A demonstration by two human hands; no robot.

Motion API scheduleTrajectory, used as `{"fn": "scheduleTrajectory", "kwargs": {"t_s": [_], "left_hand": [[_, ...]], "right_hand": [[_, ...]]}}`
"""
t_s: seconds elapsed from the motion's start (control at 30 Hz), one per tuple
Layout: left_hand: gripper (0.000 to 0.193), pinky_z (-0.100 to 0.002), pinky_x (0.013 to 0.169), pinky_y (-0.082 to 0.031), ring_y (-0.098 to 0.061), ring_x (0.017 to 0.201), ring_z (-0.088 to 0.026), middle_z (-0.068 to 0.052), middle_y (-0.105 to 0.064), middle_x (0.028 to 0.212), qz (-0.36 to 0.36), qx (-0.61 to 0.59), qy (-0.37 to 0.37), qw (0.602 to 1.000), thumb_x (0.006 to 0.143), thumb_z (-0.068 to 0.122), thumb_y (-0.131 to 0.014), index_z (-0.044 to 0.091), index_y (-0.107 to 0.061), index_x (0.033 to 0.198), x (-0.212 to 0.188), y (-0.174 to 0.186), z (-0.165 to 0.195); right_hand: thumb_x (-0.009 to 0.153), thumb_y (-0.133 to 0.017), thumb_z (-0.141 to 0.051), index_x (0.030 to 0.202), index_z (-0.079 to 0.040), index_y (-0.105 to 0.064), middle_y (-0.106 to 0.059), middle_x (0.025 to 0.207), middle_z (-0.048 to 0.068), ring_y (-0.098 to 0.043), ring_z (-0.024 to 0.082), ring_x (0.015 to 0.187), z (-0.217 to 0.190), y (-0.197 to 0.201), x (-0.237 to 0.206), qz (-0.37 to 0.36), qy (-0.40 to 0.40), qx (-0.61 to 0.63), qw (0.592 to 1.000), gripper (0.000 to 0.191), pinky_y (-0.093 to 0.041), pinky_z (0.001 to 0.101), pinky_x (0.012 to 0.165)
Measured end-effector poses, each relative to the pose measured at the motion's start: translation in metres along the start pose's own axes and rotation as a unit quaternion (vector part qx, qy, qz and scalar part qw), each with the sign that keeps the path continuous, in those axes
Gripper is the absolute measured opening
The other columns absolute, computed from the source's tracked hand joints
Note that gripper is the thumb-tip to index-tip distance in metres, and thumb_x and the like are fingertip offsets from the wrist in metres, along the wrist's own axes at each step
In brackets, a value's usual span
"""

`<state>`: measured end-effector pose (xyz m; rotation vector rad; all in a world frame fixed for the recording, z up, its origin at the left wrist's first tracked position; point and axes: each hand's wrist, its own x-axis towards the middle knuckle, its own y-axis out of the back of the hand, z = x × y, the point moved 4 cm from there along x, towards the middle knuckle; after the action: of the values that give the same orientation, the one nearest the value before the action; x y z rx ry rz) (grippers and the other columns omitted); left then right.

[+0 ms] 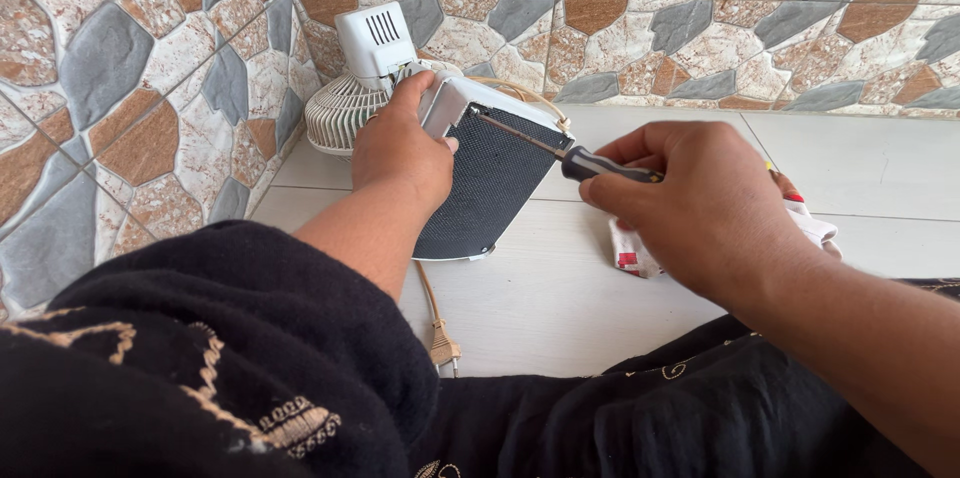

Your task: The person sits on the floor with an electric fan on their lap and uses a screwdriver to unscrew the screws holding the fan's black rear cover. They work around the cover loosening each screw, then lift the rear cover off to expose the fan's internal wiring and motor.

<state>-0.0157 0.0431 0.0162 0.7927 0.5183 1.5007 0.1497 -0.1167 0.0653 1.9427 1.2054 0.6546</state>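
Screwdriver (560, 153) sat gripped in right hand (700, 208), tip pointing toward ten o'clock onto fan base (490, 188); left hand (400, 148) clasped base's top edge.

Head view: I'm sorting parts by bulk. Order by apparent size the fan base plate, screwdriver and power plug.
1. Black fan base plate
2. Screwdriver, handle partly hidden in the right hand
3. Power plug, nearer the camera yet smallest

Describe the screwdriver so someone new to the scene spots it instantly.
Start at the white fan lying by the stone-patterned wall. Its upturned base has a black mesh face. The screwdriver crosses it: thin metal shaft, dark handle in the right hand.
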Motion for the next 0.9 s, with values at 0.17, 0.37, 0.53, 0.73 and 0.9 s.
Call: {"fn": "scheduleTrajectory", "kwargs": {"t_s": [0.17, 0.37, 0.53, 0.73, 0.9], "left_hand": [[0.071, -0.040, 0.105, -0.049, -0.060, 0.126, -0.023, -0.002, -0.062, 0.135, 0.005, 0.007, -0.020, 1.000, 0.087, 0.018, -0.077, 0.037, -0.045, 0.148, 0.004, -0.001, 0.001], [0.072, -0.040, 0.103, -0.049, -0.060, 0.125, -0.024, -0.003, -0.061, 0.134, 0.008, -0.006, -0.017, 1.000, 0.086, 0.018, -0.078, 0.037, -0.045, 0.147, 0.007, -0.001, -0.002], [0.072, -0.040, 0.104, -0.049, -0.060, 0.126, -0.025, -0.003, -0.063, 0.133, 0.011, -0.003, -0.027, 1.000, 0.086, 0.018, -0.078, 0.036, -0.045, 0.148, 0.008, -0.002, -0.002], [0.072, -0.039, 0.105, -0.049, -0.059, 0.126, -0.024, -0.003, -0.062, 0.134, 0.008, -0.012, -0.019, 1.000, 0.085, 0.017, -0.079, 0.036, -0.046, 0.147, 0.006, 0.001, 0.000], [0.071, -0.038, 0.105, -0.050, -0.060, 0.126, -0.021, -0.001, -0.061, 0.136, -0.015, -0.005, 0.010, 1.000, 0.089, 0.017, -0.075, 0.038, -0.043, 0.149, 0.002, 0.003, 0.005]], "right_hand": [[0.100, -0.061, -0.032, 0.103, 0.000, -0.078, -0.075, 0.079, 0.010, -0.071, 0.020, 0.068, 0.010, -0.013, 0.004, -0.077, -0.095, 0.007, 0.993, 0.037, -0.057, 0.0383, 0.070], [0.095, -0.056, -0.025, 0.094, -0.007, -0.073, -0.074, 0.086, 0.010, -0.068, 0.025, 0.078, -0.003, -0.009, 0.006, 0.026, 0.201, -0.185, 0.962, 0.025, -0.055, 0.0409, 0.074], [0.084, -0.072, -0.025, 0.107, -0.007, -0.072, -0.078, 0.091, 0.009, -0.075, 0.022, 0.079, 0.003, -0.010, -0.004, 0.023, 0.036, -0.053, 0.998, 0.029, -0.057, 0.0384, 0.079], [0.082, -0.076, -0.018, 0.113, -0.006, -0.067, -0.077, 0.095, 0.011, -0.076, 0.020, 0.085, -0.009, -0.009, -0.006, -0.007, -0.009, -0.037, 0.999, 0.035, -0.058, 0.0370, 0.081], [0.093, -0.066, -0.027, 0.124, -0.009, -0.066, -0.074, 0.094, 0.011, -0.075, 0.023, 0.082, -0.010, -0.010, -0.003, -0.039, -0.057, -0.014, 0.998, 0.036, -0.059, 0.0395, 0.077]]}}
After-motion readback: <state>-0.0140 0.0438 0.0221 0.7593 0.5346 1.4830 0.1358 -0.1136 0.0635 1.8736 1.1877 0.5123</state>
